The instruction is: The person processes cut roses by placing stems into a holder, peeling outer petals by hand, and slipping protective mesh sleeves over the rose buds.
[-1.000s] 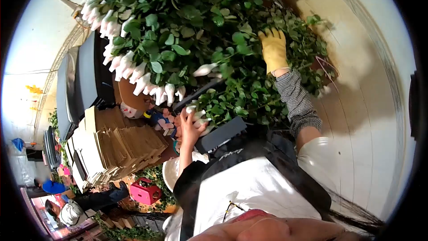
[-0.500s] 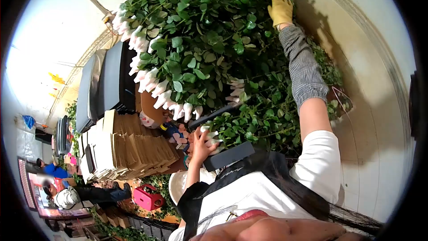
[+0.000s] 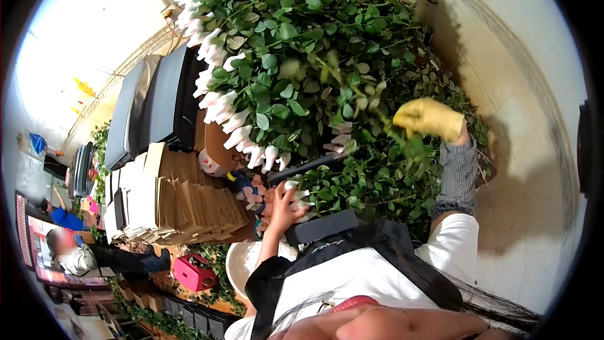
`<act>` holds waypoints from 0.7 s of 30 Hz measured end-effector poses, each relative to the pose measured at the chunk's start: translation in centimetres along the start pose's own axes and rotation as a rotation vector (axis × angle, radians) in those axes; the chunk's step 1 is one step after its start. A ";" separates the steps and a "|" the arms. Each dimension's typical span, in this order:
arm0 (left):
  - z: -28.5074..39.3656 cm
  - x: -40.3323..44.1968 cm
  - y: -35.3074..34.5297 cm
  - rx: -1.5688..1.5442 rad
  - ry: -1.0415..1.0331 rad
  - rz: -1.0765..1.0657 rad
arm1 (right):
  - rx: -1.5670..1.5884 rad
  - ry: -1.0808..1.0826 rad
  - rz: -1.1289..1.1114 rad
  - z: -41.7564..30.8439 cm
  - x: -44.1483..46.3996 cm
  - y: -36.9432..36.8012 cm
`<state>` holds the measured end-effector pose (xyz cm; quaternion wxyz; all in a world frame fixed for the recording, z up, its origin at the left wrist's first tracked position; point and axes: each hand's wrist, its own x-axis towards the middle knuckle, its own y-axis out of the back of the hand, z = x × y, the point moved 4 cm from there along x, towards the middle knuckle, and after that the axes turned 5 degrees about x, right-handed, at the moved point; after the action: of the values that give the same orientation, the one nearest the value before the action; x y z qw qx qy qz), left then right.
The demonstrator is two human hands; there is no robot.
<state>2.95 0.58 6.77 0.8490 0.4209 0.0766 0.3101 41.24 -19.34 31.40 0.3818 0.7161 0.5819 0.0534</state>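
My bare left hand (image 3: 284, 213) has its fingers curled round the white-sleeved heads of several roses (image 3: 301, 203) at the near end of the lower bundle, beside a dark grey block (image 3: 324, 225). My right hand (image 3: 430, 119), in a yellow glove and grey striped sleeve, is closed on a leafy rose stem (image 3: 371, 104), blurred by motion above the lower leaves. Behind lies a big pile of leafy roses (image 3: 302, 44), their heads in white net sleeves (image 3: 236, 127) pointing left.
Left of the pile stand stacked cardboard sheets (image 3: 179, 198) and black boxes (image 3: 167, 101). A white bucket (image 3: 239, 264) and a pink stool (image 3: 194, 272) are lower left. Another person (image 3: 78, 255) stands at the far left. A wall (image 3: 516, 107) bounds the right side.
My right hand has come down and nearer from the far stem ends, now with a blurred leafy stem. My left hand stays at the rose heads. The view has shifted slightly.
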 end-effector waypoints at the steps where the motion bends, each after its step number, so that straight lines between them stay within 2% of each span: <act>1: 0.1 0.0 -0.1 -0.004 0.010 0.005 | -0.150 0.128 0.113 0.2 0.1 -0.4; 2: 0.1 0.0 0.0 0.003 0.011 0.006 | -0.296 0.254 0.224 0.4 0.4 -1.1; 3: 0.2 0.0 0.0 0.010 0.013 0.007 | -0.457 0.271 0.386 0.5 0.8 -1.0; 4: 0.1 0.0 0.0 0.012 0.018 0.004 | -0.555 0.152 0.496 -0.2 1.5 -0.3; 6: 0.1 0.0 0.0 0.014 0.026 -0.001 | -0.770 0.267 0.830 -1.5 2.5 0.7; 8: -0.4 -0.1 -0.3 -0.029 0.011 -0.004 | -0.494 0.398 0.806 -5.0 4.3 0.7; 12: -1.0 0.0 -0.7 -0.066 0.003 -0.019 | -0.592 0.622 0.890 -8.2 11.0 0.2; 13: -0.9 0.0 -0.8 -0.065 -0.004 -0.013 | -0.471 0.596 0.828 -8.5 13.2 0.7; 16: -0.8 0.0 -0.5 0.002 -0.062 0.025 | -0.579 0.444 0.662 -8.6 19.6 0.6; 18: -0.8 -0.1 -0.5 -0.078 -0.031 0.031 | -0.510 0.167 0.499 -9.8 20.1 1.2; 21: -1.1 0.0 -0.7 -0.143 -0.017 0.045 | -0.911 0.198 0.577 -11.6 20.3 3.0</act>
<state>2.82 0.95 5.53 0.8704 0.3633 0.0377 0.3301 44.01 3.91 33.89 0.5666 0.6004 0.3129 0.4696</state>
